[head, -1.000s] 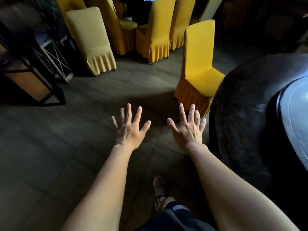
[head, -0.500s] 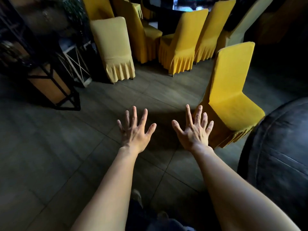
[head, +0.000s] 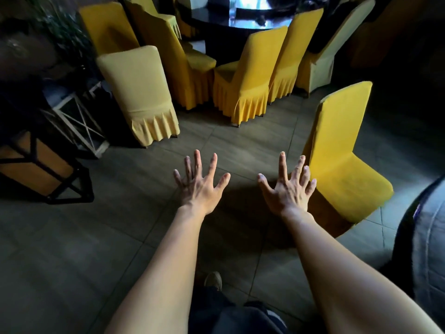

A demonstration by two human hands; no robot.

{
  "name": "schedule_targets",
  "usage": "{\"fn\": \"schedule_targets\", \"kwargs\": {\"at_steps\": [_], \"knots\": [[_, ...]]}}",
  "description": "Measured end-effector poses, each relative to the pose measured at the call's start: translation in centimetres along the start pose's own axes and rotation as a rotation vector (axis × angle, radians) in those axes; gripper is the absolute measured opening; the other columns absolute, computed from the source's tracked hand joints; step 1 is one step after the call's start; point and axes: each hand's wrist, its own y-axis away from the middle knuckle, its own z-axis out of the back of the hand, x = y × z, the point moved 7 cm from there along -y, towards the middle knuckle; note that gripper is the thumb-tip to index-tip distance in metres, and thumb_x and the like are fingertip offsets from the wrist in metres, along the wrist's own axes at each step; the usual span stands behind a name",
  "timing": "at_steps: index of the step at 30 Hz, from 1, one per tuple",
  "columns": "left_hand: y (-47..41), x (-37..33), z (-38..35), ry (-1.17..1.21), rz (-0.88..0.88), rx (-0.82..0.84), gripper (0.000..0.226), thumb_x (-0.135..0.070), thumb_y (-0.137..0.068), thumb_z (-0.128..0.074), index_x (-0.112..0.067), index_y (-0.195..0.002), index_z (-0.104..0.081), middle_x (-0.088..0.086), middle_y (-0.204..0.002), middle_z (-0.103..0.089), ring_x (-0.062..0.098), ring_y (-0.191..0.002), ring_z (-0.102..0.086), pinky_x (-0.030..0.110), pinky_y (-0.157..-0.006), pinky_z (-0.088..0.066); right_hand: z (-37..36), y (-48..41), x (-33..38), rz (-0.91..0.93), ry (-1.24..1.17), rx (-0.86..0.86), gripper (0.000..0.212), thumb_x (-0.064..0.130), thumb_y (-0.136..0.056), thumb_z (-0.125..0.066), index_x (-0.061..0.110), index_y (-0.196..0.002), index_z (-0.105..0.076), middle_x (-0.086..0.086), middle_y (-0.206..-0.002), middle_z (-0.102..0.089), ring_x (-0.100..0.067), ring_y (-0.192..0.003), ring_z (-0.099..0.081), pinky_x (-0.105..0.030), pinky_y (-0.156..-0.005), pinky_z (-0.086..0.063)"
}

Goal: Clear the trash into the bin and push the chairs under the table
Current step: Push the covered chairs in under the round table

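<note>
Both my arms stretch forward over the dark tiled floor. My left hand (head: 201, 186) and my right hand (head: 287, 189) have their fingers spread wide and hold nothing. A yellow-covered chair (head: 342, 160) stands alone just right of my right hand, its seat facing right toward the dark round table (head: 426, 237) at the right edge. Neither hand touches the chair. Several more yellow chairs (head: 243, 88) ring a second dark table (head: 240, 15) at the back. A paler yellow chair (head: 142, 92) stands apart on the left. No trash or bin shows.
A black metal frame stand with an orange box (head: 36, 165) sits at the left, next to a white crossed-frame stand (head: 79, 121). A dark plant (head: 60, 32) fills the upper left corner. My shoe (head: 213, 280) shows between my arms on the tiles.
The view has swung left and upward: the near table slid toward the right edge, the lone chair shifted right, and the far table came into sight. Both hands stay spread and empty.
</note>
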Motion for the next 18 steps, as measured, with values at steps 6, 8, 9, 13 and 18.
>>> {"fn": "schedule_targets", "kwargs": {"at_steps": [6,8,9,13,18], "knots": [[-10.3,0.7,0.7,-0.023,-0.047,0.034,0.073,-0.078,-0.093,-0.002,-0.047,-0.153,0.022,0.003,-0.163,0.032,0.030,-0.151,0.026,0.061,-0.115,0.019,0.2,-8.2,3.9,-0.032,-0.030,-0.032,0.091,0.084,-0.090,-0.026,0.044,-0.158,0.018,-0.013,-0.170,0.022,-0.036,-0.158,0.009,-0.057,-0.124,0.005],[-13.4,0.3,0.3,-0.044,-0.068,0.041,0.073,-0.079,-0.092,-0.002,-0.047,-0.153,0.022,0.002,-0.163,0.032,0.030,-0.151,0.027,0.061,-0.115,0.019,0.0,-11.2,4.0,-0.037,-0.006,-0.026,0.091,0.084,-0.089,-0.025,0.044,-0.158,0.018,-0.013,-0.170,0.022,-0.037,-0.158,0.009,-0.057,-0.124,0.006],[-15.4,0.0,0.4,-0.037,-0.076,0.042,0.073,-0.079,-0.092,-0.001,-0.048,-0.153,0.021,0.002,-0.163,0.032,0.030,-0.151,0.027,0.061,-0.115,0.019,0.1,-13.1,4.1,-0.038,-0.010,-0.026,0.091,0.084,-0.089,-0.025,0.044,-0.158,0.019,-0.013,-0.170,0.023,-0.037,-0.158,0.009,-0.058,-0.124,0.006],[-26.8,-2.6,-0.2,-0.019,-0.033,0.046,0.072,-0.079,-0.092,-0.002,-0.048,-0.153,0.020,0.002,-0.164,0.031,0.030,-0.151,0.026,0.061,-0.114,0.020,0.5,-25.5,3.9,-0.052,-0.026,-0.019,0.090,0.085,-0.089,-0.022,0.044,-0.158,0.020,-0.012,-0.169,0.025,-0.037,-0.158,0.010,-0.058,-0.124,0.007],[-28.5,-2.7,-0.2,-0.008,-0.027,0.035,0.072,-0.078,-0.093,-0.005,-0.048,-0.155,0.014,0.002,-0.166,0.026,0.030,-0.153,0.023,0.062,-0.116,0.017,0.8,-27.7,3.5,-0.029,-0.031,-0.020,0.089,0.084,-0.090,-0.022,0.044,-0.157,0.021,-0.012,-0.170,0.024,-0.039,-0.157,0.009,-0.060,-0.124,0.005]]}}
